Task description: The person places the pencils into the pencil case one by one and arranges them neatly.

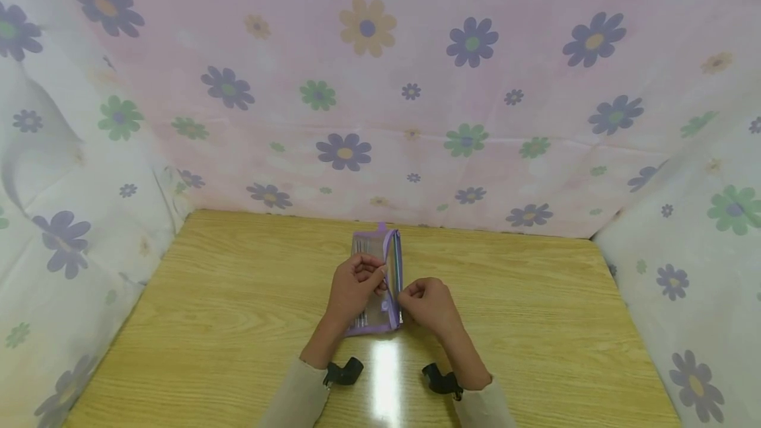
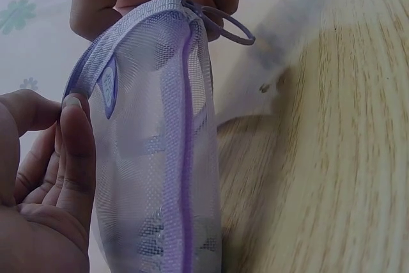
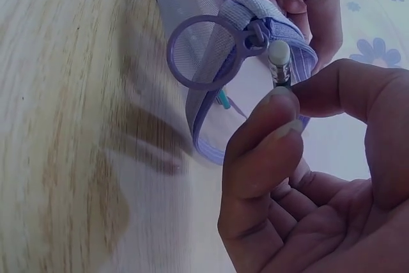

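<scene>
A mesh zip pouch (image 1: 370, 243) with lilac edging lies on the table, its zip open along the right side. My left hand (image 1: 352, 288) pinches the zip edge of the pouch (image 2: 137, 177) between thumb and finger. At the opening, my right hand (image 1: 433, 304) pinches a pencil (image 3: 279, 55) near its white eraser end. The pencil's green shaft runs along the opening in the head view. A round lilac zip pull (image 3: 171, 59) hangs at the pouch's end. Another green-tipped thing (image 3: 222, 98) shows inside the opening; its kind is unclear.
The wood-grain table (image 1: 238, 283) spreads around the pouch on both sides. Flower-print cloth (image 1: 410, 51) walls in the back and sides. Black wrist cameras (image 1: 346, 372) sit at both sleeves, and a bright light reflection falls on the table between the forearms.
</scene>
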`<state>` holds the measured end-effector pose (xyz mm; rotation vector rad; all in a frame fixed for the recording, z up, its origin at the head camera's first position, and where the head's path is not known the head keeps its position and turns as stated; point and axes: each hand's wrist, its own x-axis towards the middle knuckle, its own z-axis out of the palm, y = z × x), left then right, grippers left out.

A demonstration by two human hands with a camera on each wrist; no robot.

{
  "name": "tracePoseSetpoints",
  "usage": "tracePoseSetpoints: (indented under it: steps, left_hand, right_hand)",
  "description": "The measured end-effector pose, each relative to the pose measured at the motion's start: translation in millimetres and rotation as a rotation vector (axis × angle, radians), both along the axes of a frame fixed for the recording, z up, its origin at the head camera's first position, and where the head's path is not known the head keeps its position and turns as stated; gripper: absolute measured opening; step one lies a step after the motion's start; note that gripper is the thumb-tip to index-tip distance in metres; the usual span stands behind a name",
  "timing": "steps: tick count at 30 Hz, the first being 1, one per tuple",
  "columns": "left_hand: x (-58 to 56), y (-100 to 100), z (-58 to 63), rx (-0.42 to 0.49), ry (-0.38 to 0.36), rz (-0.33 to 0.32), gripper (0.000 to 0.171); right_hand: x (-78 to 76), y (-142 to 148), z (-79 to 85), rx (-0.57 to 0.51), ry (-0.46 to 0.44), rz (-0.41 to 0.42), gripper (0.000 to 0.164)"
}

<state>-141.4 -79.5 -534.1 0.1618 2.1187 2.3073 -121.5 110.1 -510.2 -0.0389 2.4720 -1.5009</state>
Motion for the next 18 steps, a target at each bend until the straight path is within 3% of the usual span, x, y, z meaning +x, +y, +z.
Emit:
tracePoseSetpoints:
  steps: [18]
  left_hand:
    - [0.3,1.5,-1.2,-0.012,0.021,-0.003,0.012]
  right_hand:
    - [-0.4,-1.9,-3.1,-0.048,-0.010,0.014,0.012]
